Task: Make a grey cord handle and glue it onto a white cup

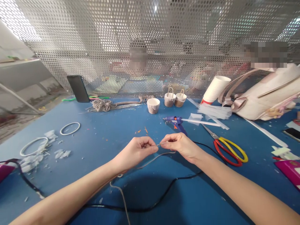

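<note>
Between my two hands runs a thin grey-brown cord (159, 144), pinched by the fingertips on each side. My left hand (140, 150) is closed on one part of it, and my right hand (178, 144) grips it a short way off. A loose length of the same cord (150, 162) trails under my hands toward the front edge. Just beyond my right hand lies a blue hot glue gun (174, 122) with a clear glue stick in its back. Red-and-yellow-handled scissors (225, 147) rest to the right.
A cord-wrapped cup (153, 106) and two small handled baskets (174, 99) stand at the back, beside a cord bundle (105, 105). Stacked paper cups (214, 89) lean near a pale bag (267, 90). White rings (70, 128) lie left. A black cable (164, 193) crosses the blue table.
</note>
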